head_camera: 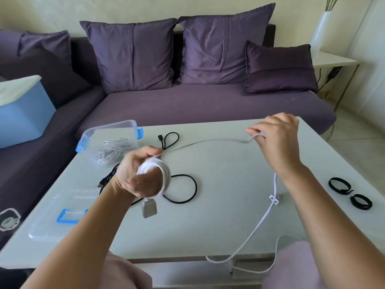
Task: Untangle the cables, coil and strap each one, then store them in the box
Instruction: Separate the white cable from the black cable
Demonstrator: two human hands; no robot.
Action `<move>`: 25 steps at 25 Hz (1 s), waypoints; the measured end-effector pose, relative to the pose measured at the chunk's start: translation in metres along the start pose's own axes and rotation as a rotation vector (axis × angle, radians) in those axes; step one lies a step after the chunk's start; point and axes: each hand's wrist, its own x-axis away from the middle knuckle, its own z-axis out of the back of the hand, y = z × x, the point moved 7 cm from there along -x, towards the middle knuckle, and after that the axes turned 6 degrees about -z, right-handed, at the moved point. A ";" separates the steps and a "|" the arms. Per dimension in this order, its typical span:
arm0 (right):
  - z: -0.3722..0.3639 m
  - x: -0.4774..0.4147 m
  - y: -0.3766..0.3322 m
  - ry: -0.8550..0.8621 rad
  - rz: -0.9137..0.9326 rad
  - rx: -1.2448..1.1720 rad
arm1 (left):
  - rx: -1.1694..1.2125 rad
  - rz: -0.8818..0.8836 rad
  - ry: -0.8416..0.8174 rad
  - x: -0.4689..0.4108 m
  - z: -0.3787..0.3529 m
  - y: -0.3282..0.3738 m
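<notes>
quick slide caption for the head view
Left hand grips a half-coiled white cable, right hand pinches its free run above the table; a second cable lies in the box.

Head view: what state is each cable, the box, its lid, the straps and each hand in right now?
white cable: partly coiled on the left hand, rest loose
left hand: grips the coil
right hand: pinches the loose run
black cable: uncoiled on the table, unstrapped
box: open, second white cable coiled inside
lid: off, flat on the table
straps: two, looped, unused on the table
</notes>
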 end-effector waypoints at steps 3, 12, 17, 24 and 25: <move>-0.024 0.007 0.017 -0.321 -0.166 -0.164 | 0.233 -0.470 0.112 0.022 0.010 0.040; -0.043 0.024 -0.033 -0.690 -0.241 -0.585 | 0.387 -1.486 1.116 0.147 0.080 0.074; -0.038 0.030 -0.057 -0.730 -0.121 -0.572 | -0.097 -1.200 1.655 0.153 0.085 0.071; -0.017 0.019 -0.058 -0.511 -0.028 -0.609 | -1.558 0.467 1.695 0.096 0.095 0.049; -0.013 0.016 -0.052 -0.470 -0.032 -0.606 | -1.451 0.645 1.552 0.089 0.102 0.031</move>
